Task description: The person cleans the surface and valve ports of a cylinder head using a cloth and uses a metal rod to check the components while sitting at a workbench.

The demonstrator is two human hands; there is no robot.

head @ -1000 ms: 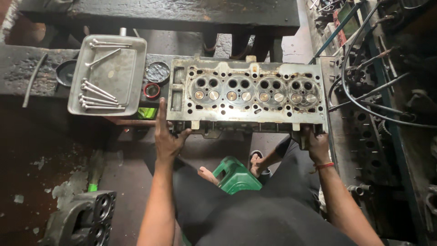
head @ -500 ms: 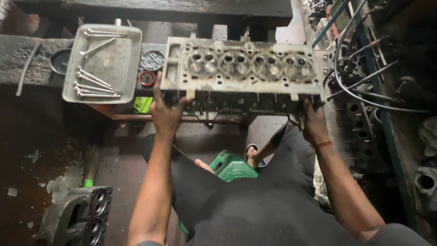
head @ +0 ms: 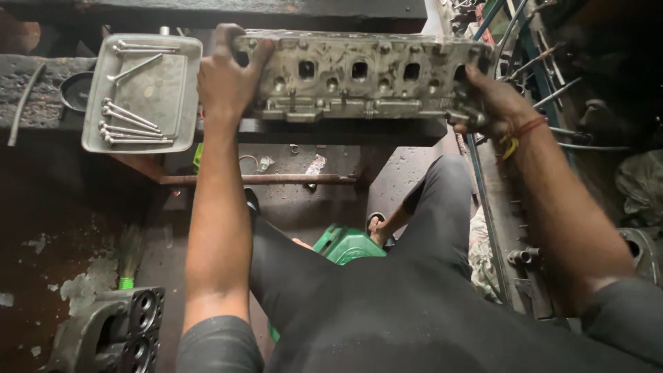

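Observation:
A long grey metal cylinder head (head: 359,76) rests tipped on its side on the dark workbench (head: 331,131), its row of ports facing me. My left hand (head: 224,76) grips its left end, fingers hooked over the top edge. At the right end my right hand (head: 494,97), with a red and yellow thread on the wrist, clasps the casting's corner. I sit behind the bench with my legs in dark trousers below it.
A metal tray (head: 141,93) with several long bolts sits left of the head. A dark round cup (head: 72,90) lies beside the tray. On the floor are a green stool (head: 345,245) and another engine casting (head: 114,331). Cables and pipes crowd the right side.
The cylinder head has been tipped from lying flat with its valve face up onto its side. Both hands shifted from its near edge to grip its two ends.

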